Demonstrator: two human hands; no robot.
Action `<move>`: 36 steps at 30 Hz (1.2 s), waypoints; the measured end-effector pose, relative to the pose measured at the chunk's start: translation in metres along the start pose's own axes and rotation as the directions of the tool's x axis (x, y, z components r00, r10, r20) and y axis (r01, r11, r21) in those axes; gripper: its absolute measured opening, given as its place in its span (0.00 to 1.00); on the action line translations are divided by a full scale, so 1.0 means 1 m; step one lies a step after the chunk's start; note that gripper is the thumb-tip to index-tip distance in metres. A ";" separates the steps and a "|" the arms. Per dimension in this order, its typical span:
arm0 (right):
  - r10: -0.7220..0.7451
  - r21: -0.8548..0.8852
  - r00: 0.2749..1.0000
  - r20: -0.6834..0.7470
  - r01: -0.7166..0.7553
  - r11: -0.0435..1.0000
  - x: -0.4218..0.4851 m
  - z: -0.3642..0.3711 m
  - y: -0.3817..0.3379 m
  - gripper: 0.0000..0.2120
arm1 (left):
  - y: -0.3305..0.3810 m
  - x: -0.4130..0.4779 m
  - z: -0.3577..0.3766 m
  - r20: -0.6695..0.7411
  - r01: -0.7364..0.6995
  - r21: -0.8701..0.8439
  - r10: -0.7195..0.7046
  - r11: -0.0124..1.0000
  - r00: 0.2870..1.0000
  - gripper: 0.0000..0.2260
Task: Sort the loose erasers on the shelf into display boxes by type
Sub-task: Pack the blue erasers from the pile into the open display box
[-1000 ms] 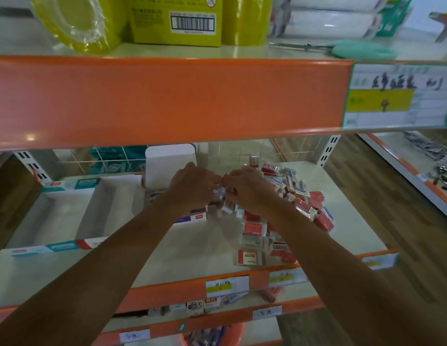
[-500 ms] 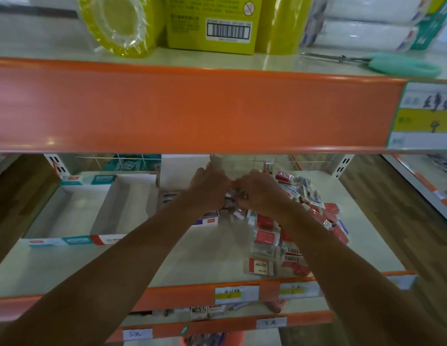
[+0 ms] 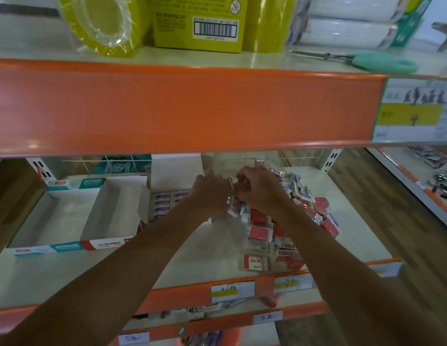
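Orange steel edges the shelf (image 3: pixel 132 265) where both my forearms reach forward and inward, meeting near the middle. My left hand (image 3: pixel 210 196) is turned knuckles up, its fingers (image 3: pixel 212 177) curled down and closed toward the right hand (image 3: pixel 261 189), whose fingers are bent over from the other side. Between the two hands I pinch a small clear-wrapped eraser (image 3: pixel 233 182); it is blurred and mostly covered, so I cannot tell which way its long side runs or which hand carries the weight.

Loose erasers (image 3: pixel 287 221) lie heaped on the right part of the shelf, just under and beyond my right wrist. Most wear red sleeves, a few blue and white, and they point every way; some show barcodes. One red-labelled eraser (image 3: pixel 253 262) lies flat at the near edge of the heap with its long side running left to right.

Left of my hands stands a display box (image 3: pixel 167 203) with an upright white back flap, holding rows of blue-and-white erasers laid flat. Further left sits a wider white display tray (image 3: pixel 67 245) with a divider down the middle; both its compartments show bare cardboard floors.

Up on the higher shelf, far right, rest teal-handled scissors (image 3: pixel 382 62).
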State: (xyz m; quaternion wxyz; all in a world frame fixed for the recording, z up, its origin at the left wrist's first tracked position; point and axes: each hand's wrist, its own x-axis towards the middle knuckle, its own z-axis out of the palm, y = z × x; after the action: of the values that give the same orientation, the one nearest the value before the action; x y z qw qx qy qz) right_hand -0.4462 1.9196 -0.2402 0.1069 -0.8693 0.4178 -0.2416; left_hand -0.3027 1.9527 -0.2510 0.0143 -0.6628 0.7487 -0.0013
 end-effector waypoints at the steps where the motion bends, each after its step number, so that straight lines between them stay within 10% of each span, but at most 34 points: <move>1: -0.003 0.007 1.000 -0.010 0.003 1.000 -0.002 -0.001 -0.001 0.11 | 0.001 0.001 0.000 -0.004 0.008 0.004 -0.008 1.000 1.000 0.13; 10: 0.163 0.249 0.980 -0.113 -0.131 0.960 -0.005 -0.007 -0.001 0.06 | -0.017 -0.010 -0.013 -0.165 0.113 -0.345 -0.179 0.932 0.970 0.09; 22: 0.055 0.402 0.998 -0.015 -0.044 0.914 0.009 0.008 -0.047 0.08 | -0.064 -0.051 -0.033 0.133 0.246 -0.928 -0.370 0.280 0.920 0.13; 36: 0.031 0.203 0.948 0.316 -0.099 0.974 0.024 0.024 -0.068 0.06 | -0.093 -0.078 -0.030 0.157 0.317 -0.780 -0.322 0.539 0.934 0.08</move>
State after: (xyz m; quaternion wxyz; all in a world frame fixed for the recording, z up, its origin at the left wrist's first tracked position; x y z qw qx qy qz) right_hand -0.3756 1.9428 -0.2262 0.2731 -0.8653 0.3956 -0.1420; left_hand -0.2018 2.0183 -0.2179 -0.2839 -0.7241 0.5368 0.3270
